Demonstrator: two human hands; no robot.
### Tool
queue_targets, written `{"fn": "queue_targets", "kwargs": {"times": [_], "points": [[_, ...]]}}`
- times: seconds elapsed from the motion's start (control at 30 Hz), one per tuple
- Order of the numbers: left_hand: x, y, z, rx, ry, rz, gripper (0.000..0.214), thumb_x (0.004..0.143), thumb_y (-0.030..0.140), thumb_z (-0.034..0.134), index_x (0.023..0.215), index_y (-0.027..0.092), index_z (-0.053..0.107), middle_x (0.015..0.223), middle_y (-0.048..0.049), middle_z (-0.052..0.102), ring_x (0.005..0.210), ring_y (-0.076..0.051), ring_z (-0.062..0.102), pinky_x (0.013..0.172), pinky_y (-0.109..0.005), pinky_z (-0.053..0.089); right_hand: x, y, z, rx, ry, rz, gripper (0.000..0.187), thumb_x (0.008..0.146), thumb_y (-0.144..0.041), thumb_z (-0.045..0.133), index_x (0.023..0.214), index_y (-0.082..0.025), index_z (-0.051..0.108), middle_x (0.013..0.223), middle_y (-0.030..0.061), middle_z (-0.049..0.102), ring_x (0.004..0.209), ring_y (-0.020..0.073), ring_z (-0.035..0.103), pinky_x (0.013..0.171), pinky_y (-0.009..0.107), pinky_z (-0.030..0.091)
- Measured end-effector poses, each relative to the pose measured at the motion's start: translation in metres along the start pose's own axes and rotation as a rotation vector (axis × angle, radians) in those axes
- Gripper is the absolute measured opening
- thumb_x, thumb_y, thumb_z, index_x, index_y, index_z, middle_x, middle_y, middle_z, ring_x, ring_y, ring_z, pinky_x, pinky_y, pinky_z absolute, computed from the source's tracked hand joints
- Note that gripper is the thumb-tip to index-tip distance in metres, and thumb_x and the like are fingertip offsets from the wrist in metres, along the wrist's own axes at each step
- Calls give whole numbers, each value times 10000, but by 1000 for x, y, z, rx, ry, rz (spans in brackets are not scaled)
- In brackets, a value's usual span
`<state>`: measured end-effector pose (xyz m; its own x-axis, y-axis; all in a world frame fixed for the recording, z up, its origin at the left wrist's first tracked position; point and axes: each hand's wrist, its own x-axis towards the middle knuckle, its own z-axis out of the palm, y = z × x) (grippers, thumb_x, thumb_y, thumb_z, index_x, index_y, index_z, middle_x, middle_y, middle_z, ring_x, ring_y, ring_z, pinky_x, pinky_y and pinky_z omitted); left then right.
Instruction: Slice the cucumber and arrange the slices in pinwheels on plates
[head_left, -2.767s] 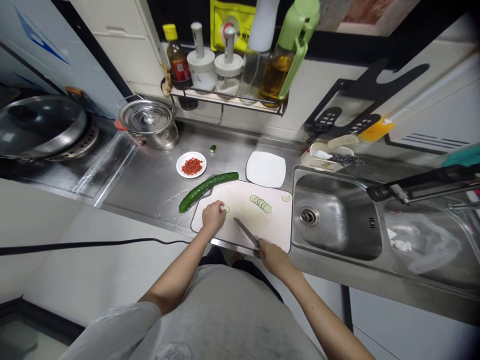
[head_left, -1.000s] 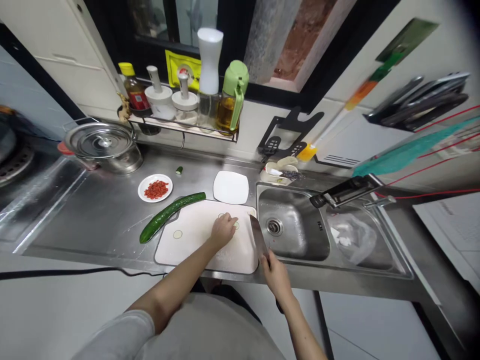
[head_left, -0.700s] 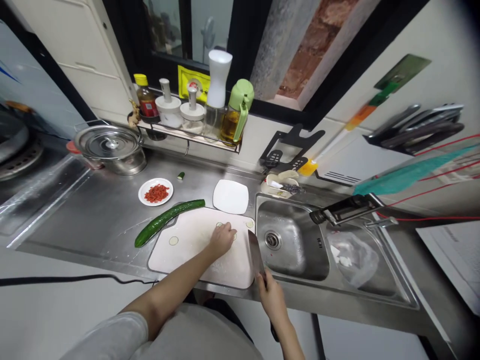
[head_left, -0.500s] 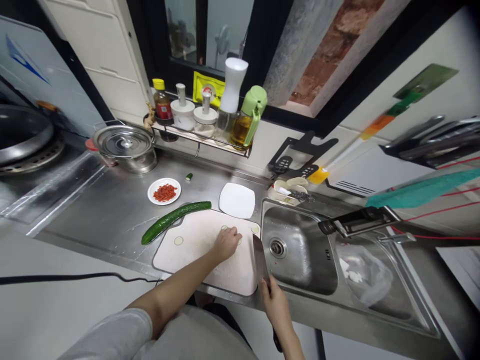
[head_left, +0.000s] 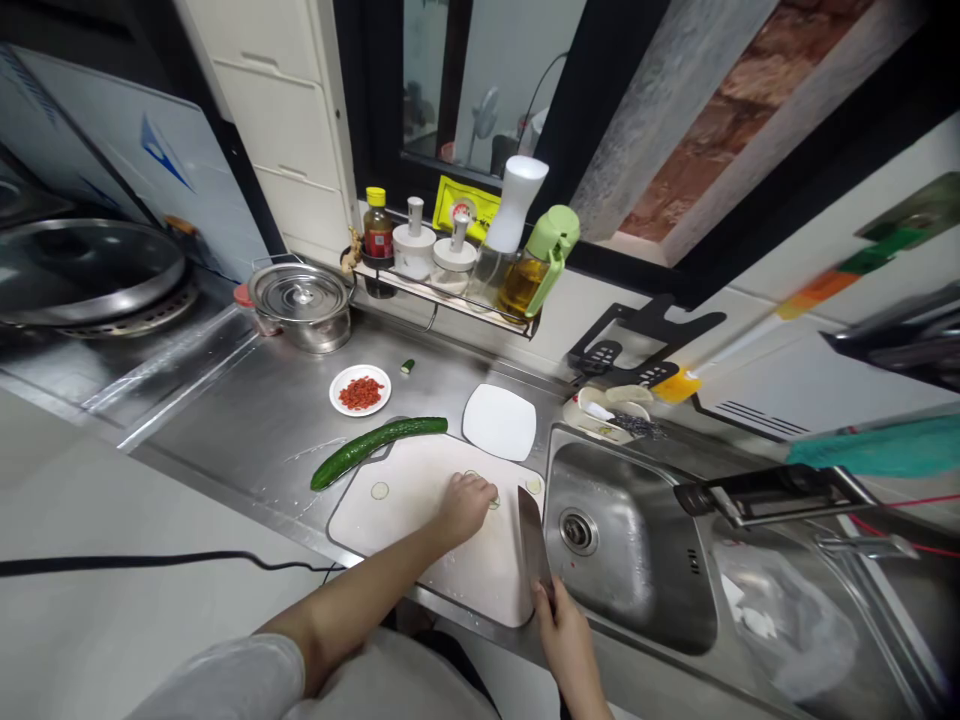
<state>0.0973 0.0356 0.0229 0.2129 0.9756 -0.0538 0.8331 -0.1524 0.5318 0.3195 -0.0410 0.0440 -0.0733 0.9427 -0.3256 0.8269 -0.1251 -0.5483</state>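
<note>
My left hand [head_left: 466, 508] is over the white cutting board [head_left: 439, 470], its fingers curled down around thin cucumber slices [head_left: 493, 500] that peek out at the fingertips. What lies under the palm is hidden. In my right hand [head_left: 568, 635] is the handle of a kitchen knife [head_left: 534, 540], its wide blade lying along the board's right edge and pointing away from me. One cucumber slice [head_left: 380, 491] lies alone on the left of the board, another [head_left: 533, 486] at the far right corner. A whole cucumber [head_left: 379, 448] rests along the board's far left edge.
Behind the board stand a white square plate [head_left: 499, 422], a plate of chopped red pieces [head_left: 361, 391] and a cucumber end [head_left: 407, 366]. A steel sink [head_left: 630, 540] adjoins on the right. A lidded pot [head_left: 304, 310] and a seasoning rack [head_left: 450, 290] are at the back.
The camera has turned, so the scene sits lower and farther right in view. Both hands stay at nearly the same places by the board, the knife still in the right one.
</note>
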Motion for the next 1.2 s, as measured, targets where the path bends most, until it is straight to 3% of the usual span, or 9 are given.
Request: {"fn": "queue_targets", "kwargs": {"times": [0.17, 0.33, 0.47, 0.73, 1.0, 1.2], "points": [[-24, -16, -22, -166, -4, -213, 214, 887, 200, 427, 940, 236, 631, 960, -27, 683, 946, -203, 564, 880, -377, 314, 4, -4, 3, -23, -14, -9, 599, 853, -605, 266, 1034, -146, 604, 913, 174, 716, 873, 284, 682, 724, 310, 489], [-51, -48, -41, -129, -11, -353, 222, 871, 204, 441, 931, 240, 652, 927, -28, 702, 960, -221, 573, 895, -399, 294, 5, -20, 11, -123, -55, -10, 626, 879, -594, 206, 1088, -146, 589, 918, 164, 714, 867, 274, 681, 716, 301, 478], [-59, -67, -50, -58, 15, -390, 258, 878, 181, 419, 943, 238, 662, 955, -42, 706, 969, -221, 572, 888, -393, 285, 7, -38, 21, -219, -100, -89, 569, 918, -542, 185, 1102, -164, 569, 816, 128, 714, 777, 270, 681, 652, 299, 451], [-58, -85, -47, 86, 50, -394, 225, 898, 216, 442, 973, 235, 654, 985, -64, 682, 998, -231, 527, 864, -393, 275, 9, -79, 35, -432, -219, -142, 353, 966, -340, 299, 1173, -179, 536, 906, 94, 713, 842, 208, 664, 677, 253, 374], [-74, -98, -42, 69, 169, -437, 262, 882, 234, 464, 1018, 267, 685, 1039, -64, 622, 1040, -236, 474, 902, -410, 275, 4, -115, 45, -558, -345, -159, 305, 971, -313, 311, 1120, -195, 549, 891, 80, 696, 864, 202, 650, 681, 257, 359], [-73, -99, -42, 19, 138, -455, 240, 829, 331, 565, 1030, 272, 682, 1062, -60, 609, 1063, -250, 459, 909, -419, 272, 4, -128, 51, -576, -361, -191, 314, 971, -276, 298, 1166, -185, 528, 915, 102, 692, 875, 206, 646, 708, 272, 380]]}}
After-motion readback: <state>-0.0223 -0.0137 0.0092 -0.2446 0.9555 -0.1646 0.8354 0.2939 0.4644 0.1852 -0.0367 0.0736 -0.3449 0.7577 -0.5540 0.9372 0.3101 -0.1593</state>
